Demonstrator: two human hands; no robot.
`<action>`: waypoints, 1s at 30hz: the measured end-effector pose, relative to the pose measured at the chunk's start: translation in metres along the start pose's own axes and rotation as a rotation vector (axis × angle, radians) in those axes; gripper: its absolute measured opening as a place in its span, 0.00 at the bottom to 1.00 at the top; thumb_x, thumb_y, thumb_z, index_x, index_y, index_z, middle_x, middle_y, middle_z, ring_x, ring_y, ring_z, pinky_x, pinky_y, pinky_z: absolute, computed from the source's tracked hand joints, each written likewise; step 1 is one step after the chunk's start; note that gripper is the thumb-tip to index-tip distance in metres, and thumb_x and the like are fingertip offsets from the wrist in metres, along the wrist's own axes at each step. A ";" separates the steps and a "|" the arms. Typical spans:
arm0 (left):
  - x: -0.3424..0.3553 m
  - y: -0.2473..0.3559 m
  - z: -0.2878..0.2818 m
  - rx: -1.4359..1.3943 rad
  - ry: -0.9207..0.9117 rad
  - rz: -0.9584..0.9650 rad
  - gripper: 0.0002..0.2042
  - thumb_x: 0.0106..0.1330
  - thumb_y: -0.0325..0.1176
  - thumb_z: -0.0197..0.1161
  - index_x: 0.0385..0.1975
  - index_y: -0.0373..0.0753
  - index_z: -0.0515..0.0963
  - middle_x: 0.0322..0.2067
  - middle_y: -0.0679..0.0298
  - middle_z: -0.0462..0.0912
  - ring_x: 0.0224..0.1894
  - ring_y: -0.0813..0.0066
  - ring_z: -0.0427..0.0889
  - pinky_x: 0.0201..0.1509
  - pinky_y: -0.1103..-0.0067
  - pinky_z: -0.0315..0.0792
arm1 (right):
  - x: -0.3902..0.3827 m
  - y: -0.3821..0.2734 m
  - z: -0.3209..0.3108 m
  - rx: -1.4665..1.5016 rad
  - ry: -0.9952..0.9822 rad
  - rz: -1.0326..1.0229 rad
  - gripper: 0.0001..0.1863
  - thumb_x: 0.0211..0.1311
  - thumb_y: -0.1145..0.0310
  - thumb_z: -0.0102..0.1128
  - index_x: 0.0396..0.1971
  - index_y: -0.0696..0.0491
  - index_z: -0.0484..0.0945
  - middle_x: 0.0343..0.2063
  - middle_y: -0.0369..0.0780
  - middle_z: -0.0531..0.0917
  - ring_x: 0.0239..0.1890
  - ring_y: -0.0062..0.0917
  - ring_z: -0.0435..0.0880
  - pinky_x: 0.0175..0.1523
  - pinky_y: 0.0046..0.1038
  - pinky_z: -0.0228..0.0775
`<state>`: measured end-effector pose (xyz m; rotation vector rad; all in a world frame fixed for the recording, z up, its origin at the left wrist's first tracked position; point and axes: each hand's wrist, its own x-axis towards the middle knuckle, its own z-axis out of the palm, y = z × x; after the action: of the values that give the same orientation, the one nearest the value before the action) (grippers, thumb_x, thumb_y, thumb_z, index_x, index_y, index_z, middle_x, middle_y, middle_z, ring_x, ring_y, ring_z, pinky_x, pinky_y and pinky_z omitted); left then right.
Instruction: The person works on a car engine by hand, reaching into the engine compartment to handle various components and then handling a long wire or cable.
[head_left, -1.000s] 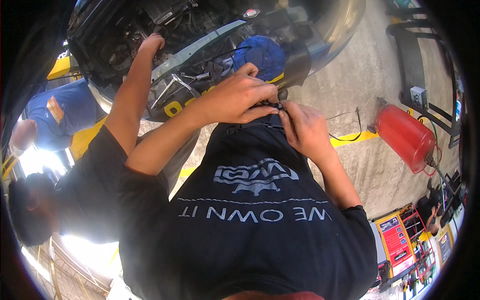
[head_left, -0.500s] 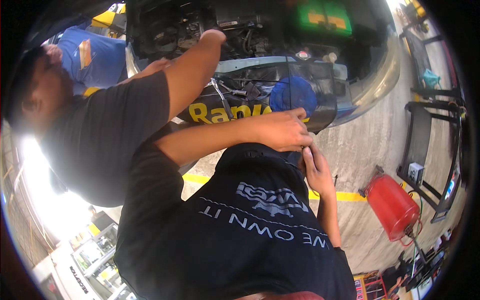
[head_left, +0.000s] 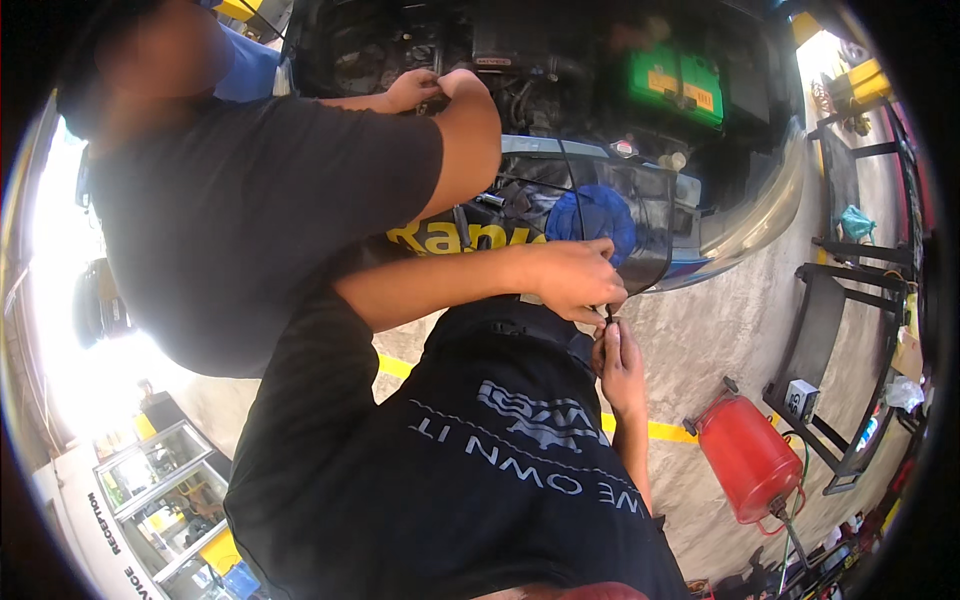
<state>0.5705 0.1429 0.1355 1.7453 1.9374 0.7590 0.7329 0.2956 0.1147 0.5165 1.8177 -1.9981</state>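
Fingertips of my left hand (head_left: 578, 282) and my right hand (head_left: 621, 368) meet in front of my waist, just off the car's front edge. Both pinch a small dark piece (head_left: 610, 315), too small to make out its kind. Beyond my left hand, a round blue cover or cloth (head_left: 597, 222) lies on a black fender cover (head_left: 655, 235) with yellow lettering. A tool with a dark handle (head_left: 461, 228) and a shiny socket (head_left: 490, 200) rest on the same cover, partly hidden by a co-worker's arm.
At my left, a co-worker (head_left: 270, 190) leans over the open engine bay (head_left: 520, 95), hands together inside it. A green car battery (head_left: 675, 88) sits in the bay. On the right are a red tank (head_left: 748, 455) and black metal ramps (head_left: 815, 330).
The co-worker's arms have shifted right, and both their hands now show. My hands have turned slightly, exposing the small dark piece between my fingertips. My view has shifted.
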 end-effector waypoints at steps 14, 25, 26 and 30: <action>0.009 -0.008 0.020 -0.023 -0.086 0.113 0.10 0.63 0.39 0.60 0.30 0.39 0.74 0.28 0.61 0.80 0.37 0.60 0.81 0.58 0.62 0.60 | -0.009 -0.002 -0.003 -0.463 0.054 -0.155 0.13 0.75 0.66 0.41 0.47 0.59 0.70 0.23 0.47 0.76 0.25 0.39 0.76 0.32 0.34 0.67; 0.018 -0.010 0.020 -0.044 -0.100 0.089 0.08 0.65 0.37 0.57 0.29 0.39 0.73 0.28 0.61 0.80 0.37 0.61 0.81 0.56 0.62 0.61 | -0.005 0.002 -0.002 -0.570 0.196 -0.262 0.11 0.73 0.68 0.43 0.36 0.61 0.72 0.25 0.52 0.78 0.27 0.49 0.77 0.31 0.39 0.66; 0.019 -0.011 0.019 -0.045 -0.099 0.086 0.08 0.65 0.37 0.57 0.29 0.39 0.73 0.28 0.61 0.80 0.37 0.61 0.81 0.56 0.62 0.61 | -0.004 0.000 -0.002 -0.554 0.215 -0.256 0.12 0.73 0.68 0.42 0.34 0.61 0.71 0.23 0.52 0.77 0.26 0.49 0.77 0.31 0.39 0.66; 0.022 -0.011 0.014 -0.062 -0.046 0.097 0.09 0.64 0.37 0.58 0.28 0.39 0.74 0.29 0.61 0.80 0.38 0.60 0.81 0.57 0.61 0.60 | -0.001 -0.001 -0.002 -0.506 0.267 -0.252 0.14 0.73 0.68 0.42 0.28 0.60 0.71 0.20 0.50 0.75 0.23 0.46 0.75 0.30 0.38 0.65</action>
<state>0.5685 0.1656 0.1186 1.8138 1.7919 0.7968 0.7332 0.2974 0.1156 0.4250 2.5550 -1.5662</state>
